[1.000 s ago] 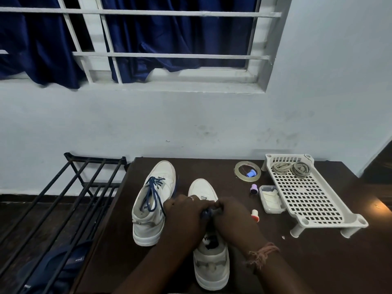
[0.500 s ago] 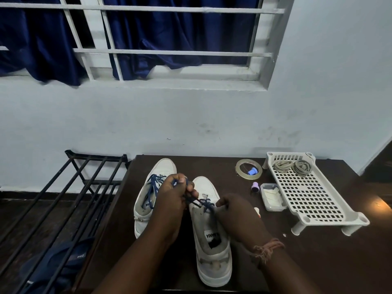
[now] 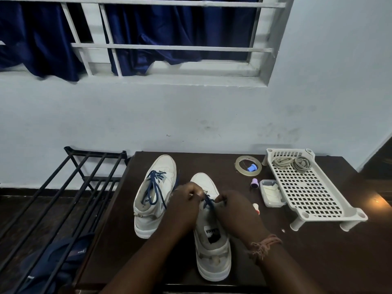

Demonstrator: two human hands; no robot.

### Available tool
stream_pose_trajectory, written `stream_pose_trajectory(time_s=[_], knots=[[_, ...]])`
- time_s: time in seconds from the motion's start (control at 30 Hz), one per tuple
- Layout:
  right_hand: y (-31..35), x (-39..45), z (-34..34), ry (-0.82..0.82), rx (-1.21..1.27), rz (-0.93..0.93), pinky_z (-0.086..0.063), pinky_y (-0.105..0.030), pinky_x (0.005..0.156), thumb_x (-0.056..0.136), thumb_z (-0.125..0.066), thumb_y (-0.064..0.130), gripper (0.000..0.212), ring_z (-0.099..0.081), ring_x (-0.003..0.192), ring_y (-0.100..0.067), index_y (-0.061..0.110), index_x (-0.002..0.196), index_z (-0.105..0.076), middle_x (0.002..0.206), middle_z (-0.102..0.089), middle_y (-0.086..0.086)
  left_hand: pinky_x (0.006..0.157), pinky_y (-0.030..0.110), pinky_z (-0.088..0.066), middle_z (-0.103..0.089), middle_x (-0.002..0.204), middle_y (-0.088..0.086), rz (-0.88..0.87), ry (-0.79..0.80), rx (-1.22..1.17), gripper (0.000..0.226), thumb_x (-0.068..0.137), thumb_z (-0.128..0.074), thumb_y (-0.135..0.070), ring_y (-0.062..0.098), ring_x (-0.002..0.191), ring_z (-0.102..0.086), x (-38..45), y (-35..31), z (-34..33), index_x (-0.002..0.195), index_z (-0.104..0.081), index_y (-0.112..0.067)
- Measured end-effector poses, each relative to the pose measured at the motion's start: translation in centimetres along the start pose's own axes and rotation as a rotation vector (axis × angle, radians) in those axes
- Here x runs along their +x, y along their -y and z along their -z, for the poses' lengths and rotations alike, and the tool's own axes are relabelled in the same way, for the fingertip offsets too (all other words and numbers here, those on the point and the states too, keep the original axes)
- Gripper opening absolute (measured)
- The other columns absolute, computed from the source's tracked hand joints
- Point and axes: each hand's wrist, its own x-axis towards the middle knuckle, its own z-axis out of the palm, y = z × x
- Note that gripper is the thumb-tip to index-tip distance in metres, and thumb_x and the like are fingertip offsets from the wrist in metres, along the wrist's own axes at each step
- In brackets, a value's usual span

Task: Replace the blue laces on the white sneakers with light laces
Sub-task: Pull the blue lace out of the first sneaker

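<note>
The blue lace [image 3: 209, 202] on the near sneaker [image 3: 213, 236] is soft, thin and limp, so you should take it close to the eyelet; your left hand [image 3: 186, 205] and right hand [image 3: 235, 211] both pinch it above the tongue. Left of this sneaker, the other sneaker [image 3: 153, 194] keeps its blue lace. To its right on the dark counter [image 3: 318, 257], the perforated plastic rack [image 3: 311, 192] carries the coiled light laces [image 3: 291, 162].

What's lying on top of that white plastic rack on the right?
Two coiled bundles of light laces lie side by side at the far end of the rack. The rest of its top is bare grid. What lies under the rack cannot be seen.
</note>
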Motion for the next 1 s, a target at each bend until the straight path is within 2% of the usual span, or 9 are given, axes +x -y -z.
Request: stream_pose_trajectory(time_s=[0.1,0.17,0.3,0.37,0.47,0.57,0.67,0.77,1.0], knots=[[0.0,0.0,0.2,0.005,-0.006,0.002,-0.052,-0.028,0.073,0.088,-0.063,0.03,0.013,-0.065,0.084,-0.014,0.02,0.087,-0.071,0.088,-0.07,0.003,0.086,0.038,-0.049,-0.077,0.096,0.004,0.199,-0.001,-0.669,0.024,0.108,-0.039,-0.013,0.028,0.102,-0.072,0.0,-1.6,0.9,0.091,-0.056,-0.012],[0.0,0.0,0.3,0.015,-0.01,0.0,-0.053,-0.028,0.075,0.088,-0.062,0.028,0.012,-0.065,0.086,-0.014,0.021,0.089,-0.071,0.09,-0.07,0.004,0.081,0.035,-0.053,-0.07,0.081,0.006,0.225,-0.019,-0.991,0.025,0.109,-0.033,-0.01,0.027,0.086,-0.073,0.0,-2.2,1.5,0.091,-0.05,-0.011],[-0.1,0.0,0.0,0.012,-0.021,-0.013,-0.054,-0.028,0.075,0.087,-0.059,0.026,0.011,-0.065,0.084,-0.013,0.021,0.088,-0.069,0.089,-0.069,0.004,0.046,0.022,-0.034,-0.043,0.068,-0.003,0.203,-0.055,-1.243,0.024,0.108,-0.034,-0.016,0.007,0.048,-0.038,0.1,-2.3,2.9,0.087,-0.046,-0.019],[-0.1,0.0,0.0,0.001,-0.014,-0.019,-0.055,-0.029,0.074,0.087,-0.061,0.027,0.009,-0.066,0.081,-0.014,0.021,0.087,-0.068,0.086,-0.069,0.004,0.042,0.021,-0.018,-0.043,0.066,-0.005,0.149,-0.137,-1.136,0.024,0.108,-0.034,-0.016,0.004,0.044,-0.027,0.5,-2.5,4.0,0.087,-0.046,-0.02],[0.2,-0.2,0.1,0.007,-0.051,0.024,-0.051,-0.026,0.079,0.087,-0.061,0.023,0.015,-0.063,0.094,-0.013,0.024,0.101,-0.068,0.101,-0.067,0.006,0.042,0.019,-0.029,-0.059,0.07,-0.001,0.144,-0.238,-0.687,0.017,0.105,-0.044,-0.017,0.008,0.045,-0.037,0.9,-2.8,4.9,0.092,-0.055,-0.014],[1.0,-0.7,-0.2,-0.02,-0.114,0.16,-0.049,-0.026,0.084,0.085,-0.063,0.018,0.024,-0.059,0.099,-0.015,0.026,0.108,-0.068,0.111,-0.062,0.003,0.071,0.031,-0.047,-0.067,0.095,-0.004,0.221,-0.065,-0.057,0.02,0.097,-0.059,-0.042,0.015,0.079,-0.061,0.3,-2.0,3.9,0.099,-0.06,-0.022],[2.1,-1.2,-0.7,-0.138,-0.234,0.331,-0.043,-0.029,0.082,0.086,-0.061,0.02,0.017,-0.054,0.096,-0.017,0.028,0.1,-0.068,0.103,-0.058,0.005,0.085,0.034,-0.047,-0.058,0.108,0.0,0.114,-0.085,0.469,0.039,0.084,-0.065,-0.058,0.021,0.102,-0.059,-1.7,-1.0,1.9,0.103,-0.061,-0.024],[2.4,-1.2,-0.8,-0.097,-0.281,0.4,-0.04,-0.03,0.081,0.083,-0.059,0.018,0.018,-0.052,0.096,-0.017,0.028,0.097,-0.064,0.101,-0.056,0.006,0.083,0.035,-0.049,-0.054,0.103,-0.003,0.02,-0.179,0.478,0.028,0.082,-0.066,-0.053,0.019,0.095,-0.06,-2.3,-1.1,1.2,0.094,-0.062,-0.027],[0.7,0.3,-0.2,-0.039,-0.284,0.282,-0.047,-0.035,0.084,0.082,-0.057,0.011,0.024,-0.058,0.094,-0.022,0.029,0.092,-0.068,0.098,-0.059,0.004,0.084,0.029,-0.052,-0.073,0.091,-0.01,0.216,0.087,0.341,0.019,0.085,-0.06,-0.015,0.012,0.092,-0.067,-0.6,0.7,1.5,0.072,-0.067,-0.027]])
